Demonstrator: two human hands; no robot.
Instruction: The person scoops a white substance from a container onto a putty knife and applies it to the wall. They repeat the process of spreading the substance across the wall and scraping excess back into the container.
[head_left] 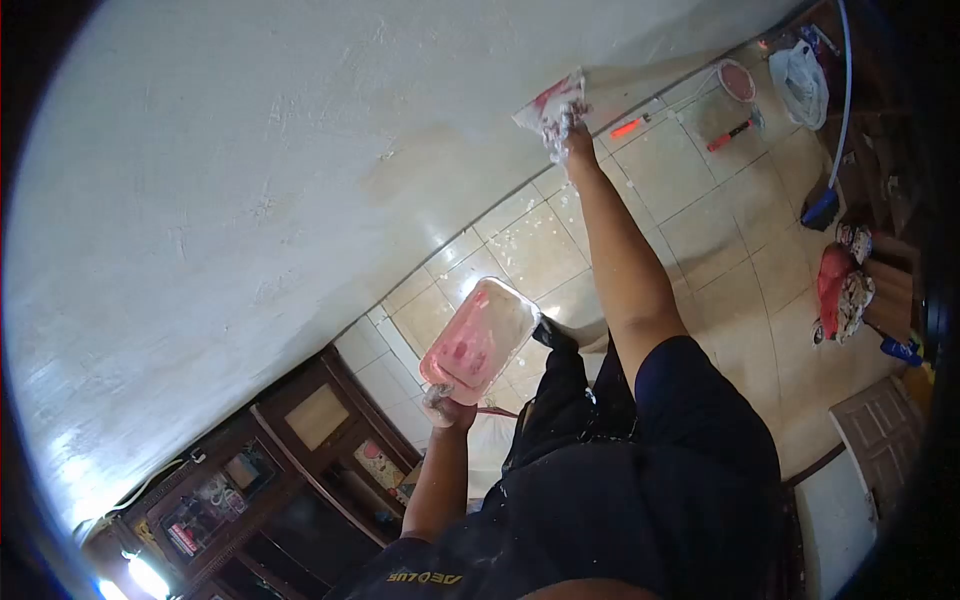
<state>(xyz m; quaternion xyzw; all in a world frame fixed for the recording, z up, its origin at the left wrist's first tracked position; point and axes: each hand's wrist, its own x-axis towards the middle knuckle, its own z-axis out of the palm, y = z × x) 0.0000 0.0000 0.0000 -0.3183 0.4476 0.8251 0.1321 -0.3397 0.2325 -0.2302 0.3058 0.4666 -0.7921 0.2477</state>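
Near the lower middle, my left hand (447,408), smeared with pale material, grips the near end of a pink rectangular tray (480,342). Reddish patches and a whitish residue show inside the tray. My right hand (574,140) is stretched out at the upper middle, its fingers coated in white and closed around a wide, flat tool (552,103) smeared white and red. The tool is beside the pale wall (250,170); whether it touches the wall is unclear.
White specks dot the tiled floor (700,220). An orange-handled tool (628,128), a red-handled tool (730,136), a round container (736,80) and a plastic bag (799,84) lie at upper right. A blue broom (820,210) is further right; a dark wooden cabinet (300,470) stands lower left.
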